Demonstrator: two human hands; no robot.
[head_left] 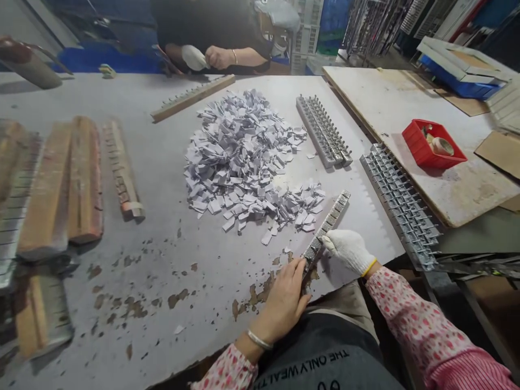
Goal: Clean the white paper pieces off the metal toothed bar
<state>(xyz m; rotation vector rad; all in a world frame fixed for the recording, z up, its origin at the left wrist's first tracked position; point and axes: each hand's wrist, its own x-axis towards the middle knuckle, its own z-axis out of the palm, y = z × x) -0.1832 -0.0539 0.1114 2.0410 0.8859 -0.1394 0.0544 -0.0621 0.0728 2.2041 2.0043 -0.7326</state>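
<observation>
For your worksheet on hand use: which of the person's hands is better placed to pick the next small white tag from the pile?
Probably the left hand: bare, beside the pile's near edge; the gloved right hand grips the strip.

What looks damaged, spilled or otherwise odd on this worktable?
The grey table surface is worn: its coating has flaked off in brown patches near the left hand. A few white tags lie scattered away from the heap. Nothing else stands out.

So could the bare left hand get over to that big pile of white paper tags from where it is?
Probably yes. The left hand rests at the near end of the metal strip, and the table between it and the pile of tags lies open; only loose tags sit in between.
</observation>
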